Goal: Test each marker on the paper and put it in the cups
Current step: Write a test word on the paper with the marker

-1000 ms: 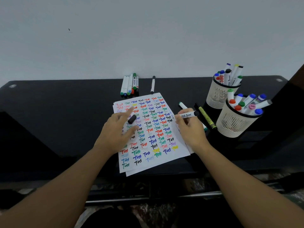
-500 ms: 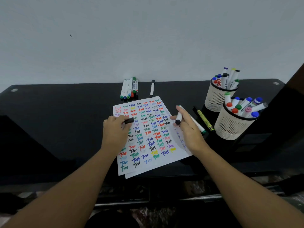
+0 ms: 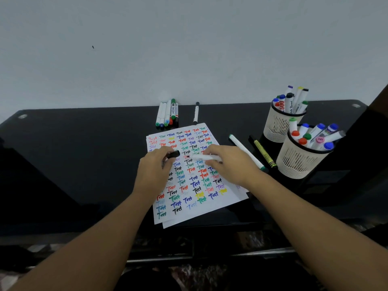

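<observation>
Since the frame half a second earlier, the right hand (image 3: 228, 164) has swung its white-barrelled marker (image 3: 206, 157) round from upright to nearly level, so that its uncapped dark tip now points left and lies at or just above the white sheet of paper covered in rows of coloured "Test" words (image 3: 195, 185); whether the tip touches the sheet cannot be told. Fingers and thumb of this hand are curled round the marker's barrel. Opposite it, the left hand (image 3: 154, 171) rests on the left part of the paper with its fingers bent, pinching a short black marker cap (image 3: 173, 154) whose open end faces the marker tip, a small gap between them. A second sheet shows under the first at its lower and left edges. Right of the paper, on the glossy black tabletop (image 3: 84, 156), lie a long white marker with green ends (image 3: 245, 151) and, just beside it, a slim yellow-green crayon-like marker (image 3: 265, 154). Further right stand two cream perforated cups with black rims, the far cup (image 3: 277, 129) and the near cup (image 3: 298, 162), touching each other and both filled with upright and leaning markers capped in blue, red, green, black and pink. At the back edge of the table lie a bundle of white markers (image 3: 167, 114) and, just right of it, a single black-capped white marker (image 3: 196, 113).
</observation>
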`<control>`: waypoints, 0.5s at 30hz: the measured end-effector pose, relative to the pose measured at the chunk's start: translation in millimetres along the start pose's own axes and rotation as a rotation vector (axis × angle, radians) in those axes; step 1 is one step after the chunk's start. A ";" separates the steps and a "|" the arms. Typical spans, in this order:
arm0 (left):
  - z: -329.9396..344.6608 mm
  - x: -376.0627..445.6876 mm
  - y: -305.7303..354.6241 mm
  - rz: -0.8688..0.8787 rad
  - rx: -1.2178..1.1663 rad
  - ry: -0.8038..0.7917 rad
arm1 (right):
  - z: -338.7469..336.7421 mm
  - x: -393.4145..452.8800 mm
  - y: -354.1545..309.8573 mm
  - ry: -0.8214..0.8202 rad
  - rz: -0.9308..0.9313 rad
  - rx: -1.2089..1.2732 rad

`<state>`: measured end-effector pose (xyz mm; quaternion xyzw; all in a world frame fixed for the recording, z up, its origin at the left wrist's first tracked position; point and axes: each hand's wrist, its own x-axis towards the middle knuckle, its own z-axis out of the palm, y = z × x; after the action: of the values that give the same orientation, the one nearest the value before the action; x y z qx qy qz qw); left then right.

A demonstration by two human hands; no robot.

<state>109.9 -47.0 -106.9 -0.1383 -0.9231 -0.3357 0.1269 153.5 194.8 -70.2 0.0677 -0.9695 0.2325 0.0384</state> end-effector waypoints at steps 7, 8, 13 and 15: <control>-0.4 -2.5 0.7 0.112 0.013 0.014 | -1.6 9.1 -7.1 0.001 -0.072 -0.038; -0.2 -2.6 0.8 0.124 0.020 0.010 | -0.5 9.6 -6.6 -0.007 -0.078 -0.044; -0.2 -5.1 1.8 0.231 0.043 -0.002 | 9.9 14.1 -8.8 -0.019 -0.124 -0.094; -0.4 -6.6 3.2 0.247 0.035 -0.014 | 14.4 15.4 -11.7 -0.008 -0.157 -0.133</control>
<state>117.1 -46.0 -106.8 -0.2510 -0.9056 -0.3004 0.1633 139.4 176.2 -76.1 0.1416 -0.9747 0.1635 0.0573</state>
